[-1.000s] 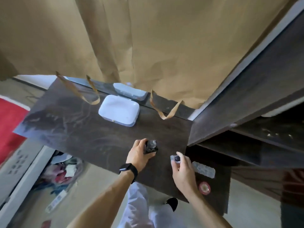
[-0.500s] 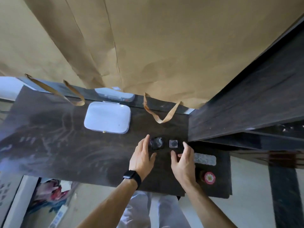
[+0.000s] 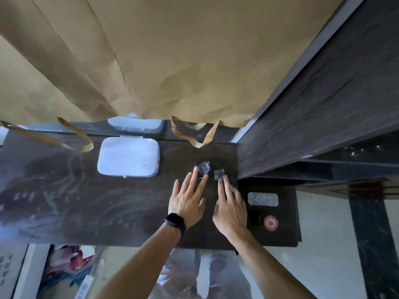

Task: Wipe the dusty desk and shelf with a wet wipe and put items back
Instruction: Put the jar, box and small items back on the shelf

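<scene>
1. The left hand (image 3: 186, 201) lies open over the desk (image 3: 86, 201), fingers straight and fanned. Two of its fingertips (image 3: 195, 170) reach the near side of a dark round bottle (image 3: 204, 167) with a clear cap.
2. The right hand (image 3: 231, 210) is open too, its fingers loosely extended. Its forefinger tip meets the near side of a small square-capped bottle (image 3: 219, 174), though true contact is hard to tell from above.
3. Both bottles stand upright just beside each other, close to the desk's right edge and toward its back right corner.
4. A second ago each hand gripped its bottle, nearer the front edge. Half a second ago the bottles already stood here with the hands flanking them. Now the fingers have straightened and only their tips are at the bottles.
5. A white case (image 3: 129, 156) with rounded corners lies flat near the desk's back edge, well to the left of the bottles.
6. A brown paper bag (image 3: 172, 61) hangs over the back edge and hides the wall, its handle (image 3: 194, 137) drooping just behind the bottles.
7. The dark shelf (image 3: 323, 104) side panel rises at the desk's right edge.
8. On a lower board (image 3: 287, 234) to the right of the right hand lie a clear rectangular piece (image 3: 262, 199) and a red-lidded jar (image 3: 270, 222) (the jar nearer the front edge).
9. A black watch (image 3: 173, 222) sits on the left wrist.
</scene>
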`<state>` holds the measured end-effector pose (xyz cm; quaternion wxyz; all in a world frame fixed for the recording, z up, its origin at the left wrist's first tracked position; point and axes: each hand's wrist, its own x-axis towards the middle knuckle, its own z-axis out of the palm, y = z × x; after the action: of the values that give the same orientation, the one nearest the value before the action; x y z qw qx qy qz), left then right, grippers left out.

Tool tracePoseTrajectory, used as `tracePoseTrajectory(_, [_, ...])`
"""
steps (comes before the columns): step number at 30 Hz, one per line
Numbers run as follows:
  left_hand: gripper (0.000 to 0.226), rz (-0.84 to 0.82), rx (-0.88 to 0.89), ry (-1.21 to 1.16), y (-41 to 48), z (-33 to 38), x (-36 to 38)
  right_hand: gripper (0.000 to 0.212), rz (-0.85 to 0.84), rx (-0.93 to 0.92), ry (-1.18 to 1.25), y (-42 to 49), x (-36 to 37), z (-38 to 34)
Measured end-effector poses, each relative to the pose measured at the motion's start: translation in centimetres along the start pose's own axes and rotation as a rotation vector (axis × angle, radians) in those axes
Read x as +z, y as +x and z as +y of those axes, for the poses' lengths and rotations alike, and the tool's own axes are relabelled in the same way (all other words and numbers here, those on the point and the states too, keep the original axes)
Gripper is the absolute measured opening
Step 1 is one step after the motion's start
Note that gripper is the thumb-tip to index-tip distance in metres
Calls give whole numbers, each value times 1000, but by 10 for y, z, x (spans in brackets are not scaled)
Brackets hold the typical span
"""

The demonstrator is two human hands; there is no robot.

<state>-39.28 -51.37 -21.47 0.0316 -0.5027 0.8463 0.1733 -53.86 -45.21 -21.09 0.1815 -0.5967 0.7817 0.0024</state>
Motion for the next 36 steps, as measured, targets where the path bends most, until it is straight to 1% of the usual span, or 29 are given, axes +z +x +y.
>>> tracePoseTrajectory(4, [81, -62, -12, 3, 36, 8, -17, 88, -6, 10, 1, 22, -9, -5])
tracePoseTrajectory(8, [80, -98, -13, -25, 64, 16, -31, 84, -41, 87, 31, 52, -24, -8])
tracePoseTrajectory(13, [86, -120, -21, -44, 82, 23, -32, 94, -74, 111, 73, 81, -37, -10])
tracePoseTrajectory(16, [92, -140, -12, 12, 83, 22, -30, 99, -109, 109, 129, 86, -39, -9])
tracePoseTrajectory(24, [95, -123, 36, 133, 82, 7, -32, 105, -125, 72, 180, 91, -39, 0])
tracePoseTrajectory(29, [96, -182, 13, 80, 83, 18, -38, 98, -97, 26, 248, 81, -45, 3])
tracePoseTrajectory(31, [92, -164, 1, 70, 81, 25, -45, 94, -115, 39, 276, 69, -48, 5])
tracePoseTrajectory(34, [79, -156, 4, 80, 65, 33, -53, 82, -171, 32, 291, 42, -52, 15])
tracePoseTrajectory(36, [66, -156, -15, 77, 46, 40, -54, 66, -188, 9, 264, 22, -56, 27])
